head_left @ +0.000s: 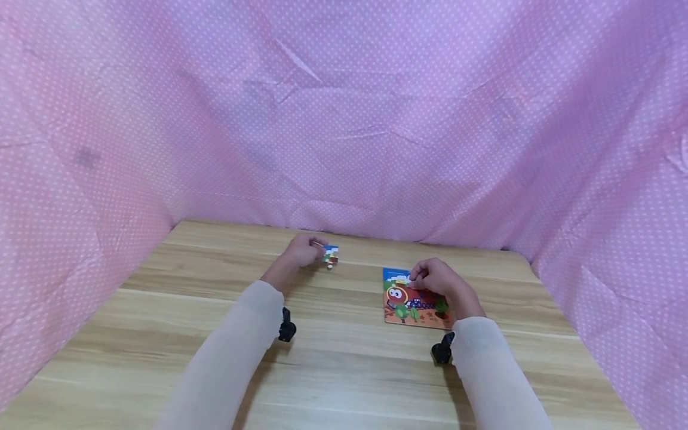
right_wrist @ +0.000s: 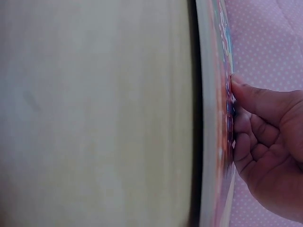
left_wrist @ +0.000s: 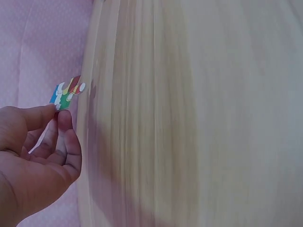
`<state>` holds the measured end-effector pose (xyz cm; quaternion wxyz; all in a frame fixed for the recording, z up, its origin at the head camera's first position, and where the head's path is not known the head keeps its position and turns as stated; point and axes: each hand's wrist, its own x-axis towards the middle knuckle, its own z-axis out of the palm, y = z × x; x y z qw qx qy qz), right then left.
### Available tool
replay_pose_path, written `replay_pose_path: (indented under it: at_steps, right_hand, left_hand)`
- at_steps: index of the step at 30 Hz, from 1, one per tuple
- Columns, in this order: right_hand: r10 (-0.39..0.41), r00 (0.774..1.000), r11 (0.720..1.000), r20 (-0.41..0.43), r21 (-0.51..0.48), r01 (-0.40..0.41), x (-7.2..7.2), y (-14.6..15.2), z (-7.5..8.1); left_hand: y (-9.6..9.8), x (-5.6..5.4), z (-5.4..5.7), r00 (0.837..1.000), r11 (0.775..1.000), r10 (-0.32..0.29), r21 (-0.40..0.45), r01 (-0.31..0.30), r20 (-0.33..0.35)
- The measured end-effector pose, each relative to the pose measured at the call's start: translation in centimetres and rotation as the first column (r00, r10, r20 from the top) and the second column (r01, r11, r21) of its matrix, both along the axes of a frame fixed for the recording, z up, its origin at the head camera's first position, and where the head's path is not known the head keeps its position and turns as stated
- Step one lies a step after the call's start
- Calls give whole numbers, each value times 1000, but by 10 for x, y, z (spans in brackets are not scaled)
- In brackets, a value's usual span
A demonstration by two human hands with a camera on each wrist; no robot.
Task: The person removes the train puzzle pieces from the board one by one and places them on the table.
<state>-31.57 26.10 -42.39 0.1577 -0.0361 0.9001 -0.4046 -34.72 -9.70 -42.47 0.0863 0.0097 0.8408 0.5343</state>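
My left hand (head_left: 305, 249) pinches a small jigsaw puzzle piece (head_left: 331, 254) between thumb and fingers. Blue, white, green, yellow and dark red show on the piece, with a rounded tab at one end; in the left wrist view the puzzle piece (left_wrist: 66, 93) stands out beyond the fingertips. To the right lies a flat jigsaw puzzle (head_left: 398, 313) with a smiling red cartoon figure, green plants and a blue sky. Over its upper right part, my right hand (head_left: 436, 278) has its fingertips right at the picture surface. I cannot tell whether those bent fingers hold a piece.
The wooden table (head_left: 344, 370) extends around both hands. Pink dotted cloth (head_left: 344, 131) hangs along its back and sides. A black wrist camera (head_left: 287, 330) sits by the left sleeve, and another black camera (head_left: 443, 351) by the right.
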Motion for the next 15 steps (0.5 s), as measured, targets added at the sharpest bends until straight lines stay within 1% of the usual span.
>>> replay_pose_path:
  at_steps: [3, 7, 10, 12, 15]
  right_hand:
    - [-1, 1000, 1000, 2, 1, 1, -1, 0, 0]
    - [0, 1000, 1000, 3, -8, 0, -2, 0, 1]
    - [-3, 1000, 1000, 10, -7, 4, -1, 0, 1]
    - [-8, 1000, 1000, 15, -4, 8, -1, 0, 1]
    - [-14, 1000, 1000, 13, -6, 14, -1, 1, 0]
  left_hand:
    - [-17, 0, 0, 1000, 1000, 10, 5, -10, -3]
    - [-41, 3, 0, 999, 999, 35, 37, -37, 32]
    - [-58, 5, 0, 998, 999, 42, 18, -43, 50]
    - [-67, 5, 0, 998, 999, 41, -11, -41, 38]
    - [-79, 6, 0, 998, 998, 57, -31, -56, 36]
